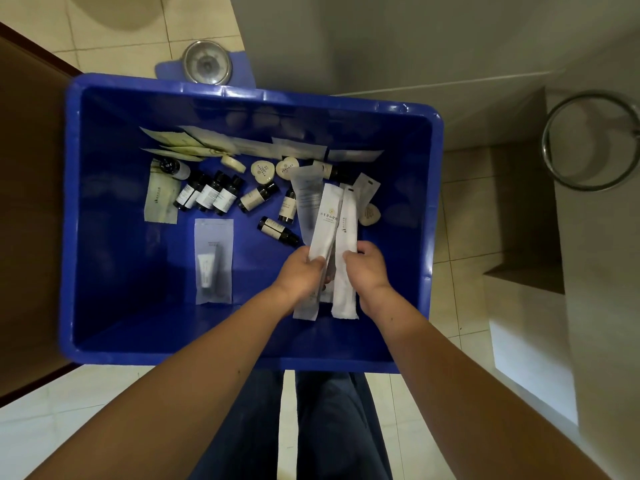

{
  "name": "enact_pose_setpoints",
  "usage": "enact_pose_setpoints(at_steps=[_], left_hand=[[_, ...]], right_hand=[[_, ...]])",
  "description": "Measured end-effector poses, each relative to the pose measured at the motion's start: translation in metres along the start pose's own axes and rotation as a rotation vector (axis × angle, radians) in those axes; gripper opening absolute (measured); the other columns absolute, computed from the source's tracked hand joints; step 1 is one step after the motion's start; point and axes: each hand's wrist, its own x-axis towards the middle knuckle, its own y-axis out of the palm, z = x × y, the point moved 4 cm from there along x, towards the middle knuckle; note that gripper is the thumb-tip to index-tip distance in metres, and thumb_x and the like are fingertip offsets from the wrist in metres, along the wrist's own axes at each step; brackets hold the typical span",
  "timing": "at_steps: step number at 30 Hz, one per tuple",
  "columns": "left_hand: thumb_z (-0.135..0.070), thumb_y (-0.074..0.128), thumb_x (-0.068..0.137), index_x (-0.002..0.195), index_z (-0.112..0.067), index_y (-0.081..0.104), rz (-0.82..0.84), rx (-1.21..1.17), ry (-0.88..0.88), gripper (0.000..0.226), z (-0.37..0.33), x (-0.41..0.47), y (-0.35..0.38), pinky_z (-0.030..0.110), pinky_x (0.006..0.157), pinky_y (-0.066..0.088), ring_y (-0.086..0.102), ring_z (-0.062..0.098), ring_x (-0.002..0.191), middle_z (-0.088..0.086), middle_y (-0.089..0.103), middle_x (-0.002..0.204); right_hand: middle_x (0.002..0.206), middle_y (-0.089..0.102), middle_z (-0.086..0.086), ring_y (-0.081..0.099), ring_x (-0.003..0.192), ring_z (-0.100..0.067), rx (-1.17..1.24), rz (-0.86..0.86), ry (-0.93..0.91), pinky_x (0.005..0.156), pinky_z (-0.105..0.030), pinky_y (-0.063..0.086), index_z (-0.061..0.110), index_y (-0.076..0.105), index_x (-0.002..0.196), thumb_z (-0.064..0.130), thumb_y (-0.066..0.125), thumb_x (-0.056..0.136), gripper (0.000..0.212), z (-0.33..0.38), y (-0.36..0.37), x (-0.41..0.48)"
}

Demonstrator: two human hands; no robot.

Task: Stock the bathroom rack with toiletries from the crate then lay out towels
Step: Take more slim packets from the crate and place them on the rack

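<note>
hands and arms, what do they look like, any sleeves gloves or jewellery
The left arm and right arm are bare to the frame edge, no sleeves in view. The left hand and right hand wear no gloves; no watch, ring or bracelet shows. Dark navy trousers show below.

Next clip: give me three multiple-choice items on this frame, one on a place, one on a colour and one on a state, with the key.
1. Where does the clear pouch with a small tube lie?
A) on a shelf
B) in the crate, left of both hands
C) in a sink

2. What colour is the crate?
A) red
B) green
C) blue

3. What are the left hand and right hand doing?
A) hanging idle
B) each gripping a long white packet
C) gripping the crate's rim

Key: 1 B, the pouch lies flat on the crate's floor; 2 C, its walls and rim are blue; 3 B, each hand is closed round a packet.
</note>
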Motion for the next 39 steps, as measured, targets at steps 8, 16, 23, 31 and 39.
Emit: enact_pose_setpoints(at_steps=[8, 16, 23, 31, 39], left_hand=[[-0.012, 0.038, 0.1, 0.112, -0.014, 0.049, -0.068, -0.023, 0.02, 0.016, -0.032, -0.041, -0.014, 0.031, 0.071, 0.053, 0.061, 0.016, 0.074, 0.006, 0.061, 0.093], [-0.013, 0.038, 0.1, 0.1, -0.023, 0.05, -0.104, -0.021, 0.092, 0.016, -0.066, -0.099, -0.018, 0.021, 0.053, 0.051, 0.059, 0.011, 0.067, 0.0, 0.057, 0.086], [-0.012, 0.038, 0.1, 0.118, -0.01, 0.049, -0.131, 0.05, 0.144, 0.021, -0.104, -0.144, -0.02, 0.027, 0.061, 0.051, 0.056, 0.015, 0.067, 0.006, 0.058, 0.084], [-0.013, 0.04, 0.099, 0.105, -0.013, 0.053, -0.002, 0.165, 0.318, 0.014, -0.166, -0.188, 0.006, 0.023, 0.054, 0.048, 0.056, 0.014, 0.065, 0.004, 0.058, 0.08], [-0.017, 0.054, 0.091, 0.108, -0.009, 0.056, 0.163, 0.34, 0.489, 0.019, -0.197, -0.229, 0.038, 0.019, 0.049, 0.049, 0.06, 0.011, 0.063, 0.005, 0.063, 0.08]], right_hand=[[0.066, 0.047, 0.0, 0.039, 0.047, -0.01, 0.148, 0.088, 0.049, 0.039, -0.019, 0.031, 0.011, 0.054, 0.088, 0.019, 0.046, 0.094, 0.013, 0.028, -0.006, -0.046], [0.063, 0.041, -0.002, 0.026, 0.042, -0.011, 0.306, 0.289, 0.099, 0.038, -0.022, 0.02, 0.009, 0.05, 0.091, 0.016, 0.05, 0.094, 0.008, 0.058, -0.025, -0.101], [0.064, 0.046, -0.004, 0.032, 0.042, -0.011, 0.401, 0.345, 0.025, 0.037, -0.021, 0.029, 0.005, 0.054, 0.111, 0.02, 0.042, 0.099, 0.023, 0.084, -0.054, -0.148], [0.062, 0.049, -0.004, 0.035, 0.044, -0.011, 0.59, 0.335, -0.036, 0.039, -0.021, 0.035, 0.008, 0.057, 0.108, 0.026, 0.041, 0.1, 0.026, 0.098, -0.099, -0.201], [0.104, 0.065, -0.025, 0.067, 0.062, -0.028, 0.555, 0.12, -0.209, 0.055, -0.039, 0.058, 0.031, -0.007, 0.152, 0.008, 0.037, 0.1, 0.072, 0.089, -0.138, -0.26]])
